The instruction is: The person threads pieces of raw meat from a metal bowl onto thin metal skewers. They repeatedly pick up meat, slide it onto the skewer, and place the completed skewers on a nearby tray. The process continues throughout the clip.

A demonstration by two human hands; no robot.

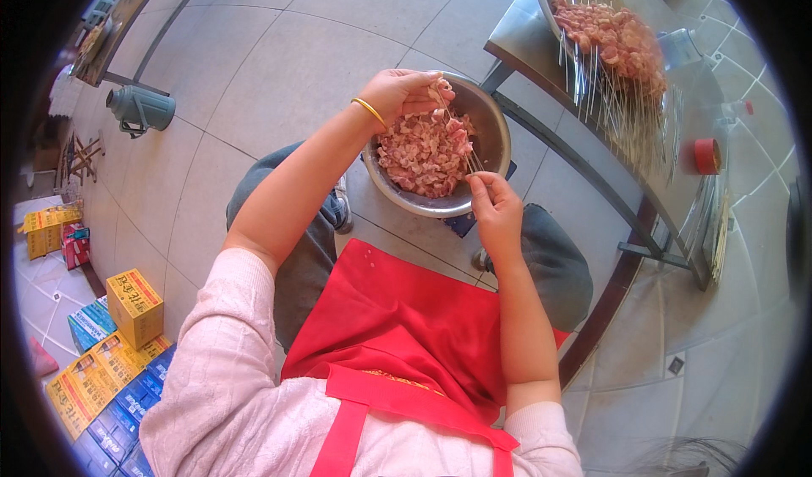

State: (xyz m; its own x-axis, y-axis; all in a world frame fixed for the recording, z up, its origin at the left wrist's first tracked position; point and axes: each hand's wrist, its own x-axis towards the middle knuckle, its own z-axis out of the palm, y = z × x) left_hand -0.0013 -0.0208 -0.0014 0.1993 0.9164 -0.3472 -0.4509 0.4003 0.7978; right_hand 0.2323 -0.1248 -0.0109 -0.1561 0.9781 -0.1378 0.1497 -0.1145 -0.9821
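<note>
Before me is a round steel basin [436,209] with many small pieces of raw meat [419,153] heaped in it. Over its far side, my left hand [406,93] pinches a piece of meat at the upper end of thin metal skewers [474,162]. My right hand [495,201] grips the lower ends of these skewers between thumb and fingers at the basin's right rim. More meat sits threaded partway along them. How many skewers are in the grip cannot be told. A yellow bangle circles my left wrist.
A metal table [526,33] stands at right, bearing a basin [544,1] of loaded meat skewers [609,39], bare skewers [694,217] and a red round container [706,156]. A thermos flask [143,110] is on the floor at left. Cartons [134,306] are stacked lower left.
</note>
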